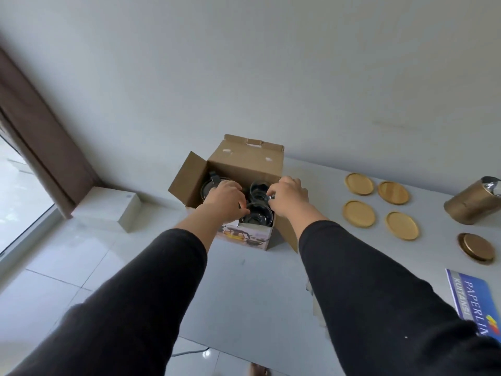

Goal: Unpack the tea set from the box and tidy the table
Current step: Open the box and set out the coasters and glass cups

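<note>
An open cardboard box [245, 158] stands at the far left end of the white table [260, 289], flaps up. Inside are glass pieces: a near glass cup [257, 215], a second glass cup [259, 187] behind it, and a glass teapot [208, 185] with a dark handle at the left. My left hand [225, 200] reaches into the box with its fingers on the near cup's left rim. My right hand [288, 196] pinches the same cup's right rim. Whether the cup is lifted I cannot tell.
Several golden coasters [359, 213] lie on the table right of the box. A golden canister [473, 204] lies tilted at the far right, its lid [478, 246] flat nearer me. A blue receipt book [473, 299] sits at the right edge. A white box [108, 207] lies on the floor.
</note>
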`<state>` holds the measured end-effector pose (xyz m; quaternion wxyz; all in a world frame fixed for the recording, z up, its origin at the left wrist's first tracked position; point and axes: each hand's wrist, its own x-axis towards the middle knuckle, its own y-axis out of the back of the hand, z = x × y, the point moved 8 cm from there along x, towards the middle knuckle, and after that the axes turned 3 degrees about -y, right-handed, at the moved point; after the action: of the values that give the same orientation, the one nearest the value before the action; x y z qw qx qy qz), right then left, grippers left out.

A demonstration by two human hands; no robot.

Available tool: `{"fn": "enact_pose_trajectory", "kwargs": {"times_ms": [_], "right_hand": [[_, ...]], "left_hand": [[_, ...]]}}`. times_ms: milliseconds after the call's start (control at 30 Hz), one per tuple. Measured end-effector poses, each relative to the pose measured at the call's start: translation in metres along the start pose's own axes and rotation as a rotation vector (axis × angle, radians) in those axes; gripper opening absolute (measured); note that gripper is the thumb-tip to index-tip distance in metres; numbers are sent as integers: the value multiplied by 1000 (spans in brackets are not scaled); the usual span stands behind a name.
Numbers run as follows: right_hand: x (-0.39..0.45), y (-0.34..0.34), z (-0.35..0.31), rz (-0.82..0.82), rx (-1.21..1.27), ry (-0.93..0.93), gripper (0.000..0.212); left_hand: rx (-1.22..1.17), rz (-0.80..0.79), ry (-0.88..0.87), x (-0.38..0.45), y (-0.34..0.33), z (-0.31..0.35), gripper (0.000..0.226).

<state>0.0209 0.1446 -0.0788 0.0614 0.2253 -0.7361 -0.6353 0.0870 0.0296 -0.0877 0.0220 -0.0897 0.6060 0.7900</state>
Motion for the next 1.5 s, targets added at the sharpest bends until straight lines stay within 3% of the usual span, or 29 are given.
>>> {"fn": "enact_pose_trajectory", "kwargs": {"times_ms": [233,600,1500], "right_hand": [[29,-11,-9,-54,-259,68,33],[44,-33,-1,-113,-282,18,30],[9,50,-10,182,-128,168,19]], "left_hand": [[79,40,-12,14,-6,2,29],[152,-4,22,22,-21,-9,32],[26,232,82,8,48,0,22]]}}
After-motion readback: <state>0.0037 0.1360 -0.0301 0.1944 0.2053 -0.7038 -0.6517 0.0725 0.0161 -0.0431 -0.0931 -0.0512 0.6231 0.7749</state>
